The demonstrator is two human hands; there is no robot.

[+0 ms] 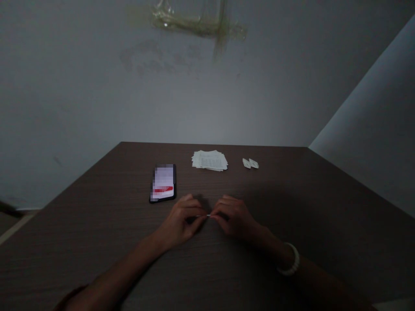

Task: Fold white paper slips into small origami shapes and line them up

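Observation:
Between my two hands is a thin white strip (208, 215), seen nearly edge-on, perhaps paper; most of it is hidden by the fingers. My left hand (187, 218) pinches its left end between thumb and forefinger. At the other end, the thumb and fingertips of my right hand (234, 217) close on it. Both hands are low over the brown table (207, 268), with the fingertips almost meeting. Beyond them lies a loose stack of printed white paper slips (210, 160). To its right are two small folded white pieces (250, 163), side by side.
A phone (164, 182) with a lit screen lies on the table left of the hands. The table's far edge meets a grey wall (207, 99) with yellowed tape (194, 26) on it. A pale slanted surface (372, 121) borders the table at right.

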